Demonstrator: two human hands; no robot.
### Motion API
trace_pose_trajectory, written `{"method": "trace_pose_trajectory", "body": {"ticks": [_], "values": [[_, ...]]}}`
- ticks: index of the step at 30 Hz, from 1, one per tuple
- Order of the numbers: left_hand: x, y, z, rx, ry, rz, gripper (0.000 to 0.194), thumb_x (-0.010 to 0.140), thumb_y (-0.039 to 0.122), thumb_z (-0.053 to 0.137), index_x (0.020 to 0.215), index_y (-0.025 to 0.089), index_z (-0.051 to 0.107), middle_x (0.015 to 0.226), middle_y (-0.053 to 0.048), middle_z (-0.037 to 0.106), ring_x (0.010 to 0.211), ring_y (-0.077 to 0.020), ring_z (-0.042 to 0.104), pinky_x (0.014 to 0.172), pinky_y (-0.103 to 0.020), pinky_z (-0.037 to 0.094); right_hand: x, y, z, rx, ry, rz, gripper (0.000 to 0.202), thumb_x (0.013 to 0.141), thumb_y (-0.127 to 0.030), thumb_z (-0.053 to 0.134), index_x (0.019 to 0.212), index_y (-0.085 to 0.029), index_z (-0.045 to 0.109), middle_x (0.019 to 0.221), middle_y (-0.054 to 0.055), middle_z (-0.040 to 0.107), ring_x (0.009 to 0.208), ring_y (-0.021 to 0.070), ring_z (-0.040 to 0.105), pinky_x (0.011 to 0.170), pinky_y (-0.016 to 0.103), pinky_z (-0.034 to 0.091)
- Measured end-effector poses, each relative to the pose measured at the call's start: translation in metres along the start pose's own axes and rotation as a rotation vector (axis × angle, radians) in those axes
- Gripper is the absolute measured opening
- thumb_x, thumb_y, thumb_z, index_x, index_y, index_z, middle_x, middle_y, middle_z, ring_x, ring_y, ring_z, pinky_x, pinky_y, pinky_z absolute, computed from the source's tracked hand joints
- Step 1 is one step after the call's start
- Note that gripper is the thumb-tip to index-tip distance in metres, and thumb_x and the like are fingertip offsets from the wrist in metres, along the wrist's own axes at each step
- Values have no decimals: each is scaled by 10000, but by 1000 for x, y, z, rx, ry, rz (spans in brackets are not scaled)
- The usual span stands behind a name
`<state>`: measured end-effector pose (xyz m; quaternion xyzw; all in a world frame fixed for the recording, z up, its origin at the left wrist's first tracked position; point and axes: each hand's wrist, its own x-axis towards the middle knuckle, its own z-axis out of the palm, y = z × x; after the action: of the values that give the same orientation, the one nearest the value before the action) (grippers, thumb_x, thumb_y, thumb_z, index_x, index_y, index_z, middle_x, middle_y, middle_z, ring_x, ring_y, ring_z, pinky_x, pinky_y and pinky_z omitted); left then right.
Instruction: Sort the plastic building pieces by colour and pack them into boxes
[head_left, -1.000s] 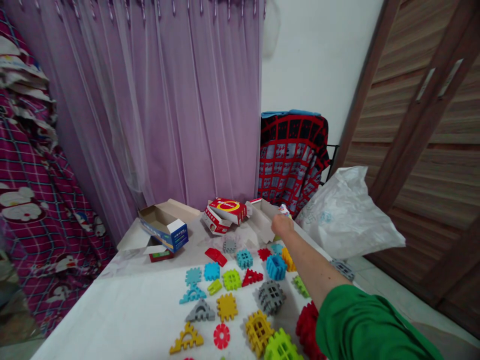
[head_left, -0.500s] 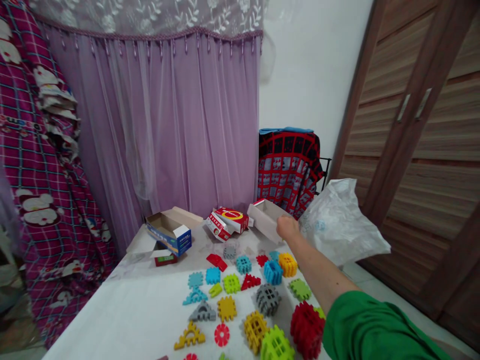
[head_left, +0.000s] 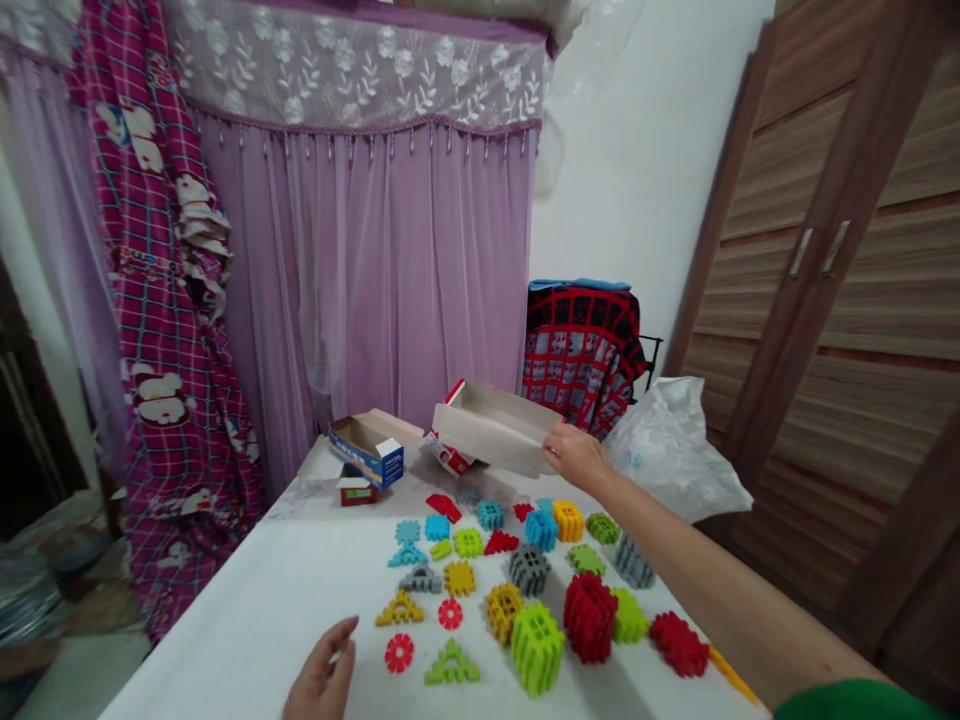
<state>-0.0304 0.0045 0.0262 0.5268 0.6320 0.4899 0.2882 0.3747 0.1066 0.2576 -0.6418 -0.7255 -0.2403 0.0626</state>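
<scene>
My right hand (head_left: 579, 458) grips the right end of an open grey-white cardboard box (head_left: 495, 435), which is held above the table's far side with its inside showing. Beneath its left end, a red and white box (head_left: 450, 457) is partly covered. Low in the view, my left hand (head_left: 324, 675) hovers at the table's near part, fingers apart and holding nothing. Nearest to it are a red round piece (head_left: 399, 653) and a green triangular piece (head_left: 452, 665). Stacks of plastic pieces stand farther right, among them a red stack (head_left: 590, 617) and a lime stack (head_left: 537, 648).
A blue open box (head_left: 367, 452) rests over a small red box (head_left: 358, 490) at the back left. Behind my right arm lies a white plastic bag (head_left: 675, 450). Several coloured pieces spread across the white table (head_left: 247, 610). A wooden wardrobe (head_left: 817, 290) stands at the right.
The box in my right hand has moved left and up, over the red and white box. My left hand has come into view at the bottom. The camera view has shifted.
</scene>
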Motion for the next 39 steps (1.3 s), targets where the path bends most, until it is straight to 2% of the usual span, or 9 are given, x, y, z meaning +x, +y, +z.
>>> {"method": "trace_pose_trajectory", "body": {"ticks": [3,5,10,13,16,22,28,34,39], "values": [[4,34,-20,100,183,142,477,741,564,489,961,208,716,923,-68,769,707,-230,713,624,-351,589,-12,-20,-3,72,117,-237,216,906,-194,531,819,-183,729,892,81,653,894,187,588,759,262,417],[8,55,-38,159,265,289,438,790,521,472,990,210,707,976,-78,758,745,-226,705,607,-348,574,-19,-37,-1,139,193,-387,196,888,-168,556,770,-185,712,835,66,636,835,177,571,739,265,404],[6,90,-90,273,290,501,335,827,434,543,1064,253,696,1127,-55,720,1098,-239,628,987,-422,473,-30,-92,2,297,271,-634,181,889,-168,570,752,-192,686,799,46,608,786,169,529,707,273,383],[-7,99,-117,500,275,758,273,887,340,534,1104,255,676,1118,-52,717,1073,-223,628,956,-398,469,-34,-124,0,353,268,-739,178,889,-173,577,744,-192,678,807,44,613,777,167,517,702,279,373],[-23,101,-136,657,298,826,262,905,317,521,1114,251,666,1084,-52,718,1013,-213,639,884,-361,490,-38,-150,-4,395,265,-788,179,882,-166,580,734,-192,677,810,45,616,776,164,515,704,284,364],[-37,93,-145,582,132,388,294,840,408,538,1025,255,707,1017,-63,729,1001,-253,641,932,-406,470,-60,-196,-22,436,200,-695,161,857,-159,584,743,-187,695,807,49,631,770,160,535,684,280,347],[-12,74,-128,445,97,89,400,826,449,530,1112,213,678,1076,-70,743,867,-216,705,795,-335,534,-108,-262,-35,530,83,-464,144,830,-157,591,757,-194,710,828,47,662,798,169,582,680,279,374],[-2,63,-111,264,-24,-118,403,933,453,490,1151,149,638,997,-70,739,820,-174,711,683,-285,556,-155,-316,-32,671,27,-314,120,813,-156,617,758,-206,712,847,45,669,846,190,614,718,288,418],[-15,54,-104,236,-67,-165,333,926,407,584,1136,151,613,1071,-63,679,892,-167,670,790,-380,571,-177,-342,-31,699,-65,-273,125,818,-145,620,776,-209,718,864,50,679,862,197,628,727,293,434]]}}
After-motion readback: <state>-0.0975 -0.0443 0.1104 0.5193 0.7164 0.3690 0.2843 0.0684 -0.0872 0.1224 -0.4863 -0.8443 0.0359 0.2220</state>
